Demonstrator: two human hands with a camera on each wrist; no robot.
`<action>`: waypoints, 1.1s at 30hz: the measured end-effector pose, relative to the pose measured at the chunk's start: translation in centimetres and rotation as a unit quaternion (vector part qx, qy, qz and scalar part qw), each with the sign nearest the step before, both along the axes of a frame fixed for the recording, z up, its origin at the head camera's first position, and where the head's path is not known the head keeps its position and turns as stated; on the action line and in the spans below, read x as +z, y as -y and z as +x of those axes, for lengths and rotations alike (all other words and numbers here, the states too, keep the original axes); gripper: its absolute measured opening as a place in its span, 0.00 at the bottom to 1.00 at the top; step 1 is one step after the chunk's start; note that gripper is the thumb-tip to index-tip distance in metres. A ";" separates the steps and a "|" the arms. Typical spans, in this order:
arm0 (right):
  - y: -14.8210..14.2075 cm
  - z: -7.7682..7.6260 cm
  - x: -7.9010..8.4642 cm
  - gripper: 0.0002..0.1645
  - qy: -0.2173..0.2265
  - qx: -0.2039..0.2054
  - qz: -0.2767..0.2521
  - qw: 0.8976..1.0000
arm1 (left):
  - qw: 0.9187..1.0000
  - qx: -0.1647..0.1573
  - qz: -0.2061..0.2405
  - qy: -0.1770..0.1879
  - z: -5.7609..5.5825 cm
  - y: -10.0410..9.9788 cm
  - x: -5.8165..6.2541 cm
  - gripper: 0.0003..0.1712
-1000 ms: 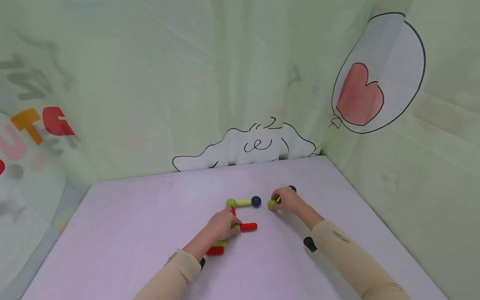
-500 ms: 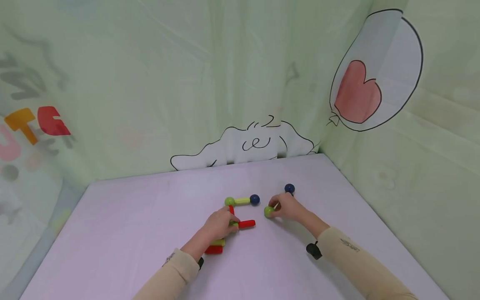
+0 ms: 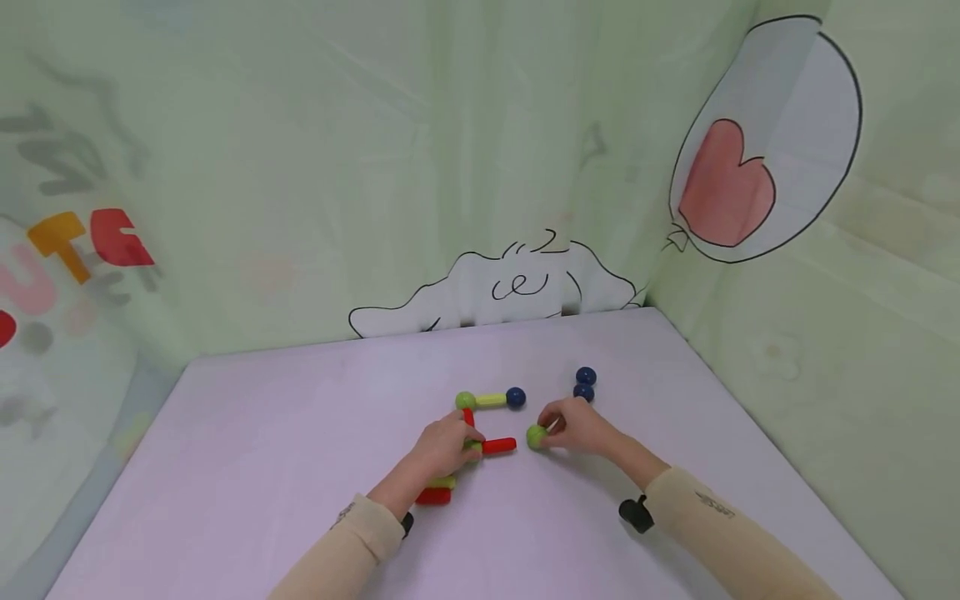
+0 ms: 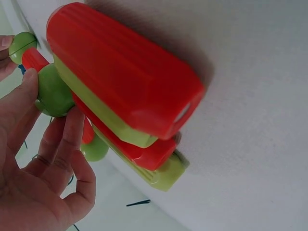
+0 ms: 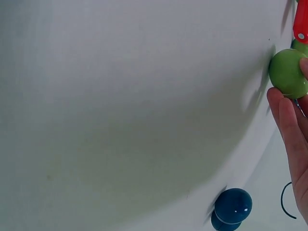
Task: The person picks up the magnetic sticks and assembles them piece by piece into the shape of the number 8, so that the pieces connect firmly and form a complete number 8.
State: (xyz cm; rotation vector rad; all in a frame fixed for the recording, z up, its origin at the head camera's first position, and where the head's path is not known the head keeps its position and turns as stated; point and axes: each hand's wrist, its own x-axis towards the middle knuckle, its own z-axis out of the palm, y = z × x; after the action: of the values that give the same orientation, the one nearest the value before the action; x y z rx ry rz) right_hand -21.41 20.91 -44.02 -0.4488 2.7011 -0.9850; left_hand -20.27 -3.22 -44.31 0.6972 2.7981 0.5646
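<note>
My left hand (image 3: 442,447) pinches a green ball (image 4: 54,90) between thumb and fingers. Red rods join at that ball: one red rod (image 3: 498,446) points right, and another red rod (image 3: 468,417) leads away to a far green ball (image 3: 465,401). From there a yellow-green rod (image 3: 491,400) runs to a blue ball (image 3: 515,397). In my right hand (image 3: 579,427), thumb and fingers pinch a second green ball (image 3: 536,437), low over the table and a short gap from the right-pointing rod's free end.
Loose red (image 4: 130,72) and yellow-green rods (image 4: 166,174) lie side by side near my left wrist. Two blue balls (image 3: 586,377) sit together beyond my right hand. A pale table (image 3: 262,467) meets printed curtains (image 3: 300,167) at the back and right.
My right hand has brought its green ball nearer to me and slightly left, level with the red rod's end. Both blue balls behind it now show. The left hand holds still.
</note>
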 end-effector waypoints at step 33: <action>2.5 0.1 -0.7 0.12 -0.010 0.017 -0.036 0.999 | 1.000 0.020 0.004 0.016 -0.5 1.0 0.0 0.17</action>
State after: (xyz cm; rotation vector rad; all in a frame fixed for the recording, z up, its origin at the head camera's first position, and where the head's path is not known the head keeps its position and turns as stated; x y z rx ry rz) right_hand -21.32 18.36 -44.71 -0.5182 2.6728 -1.0765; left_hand -20.78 -4.25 -44.32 0.6307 2.7872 0.5882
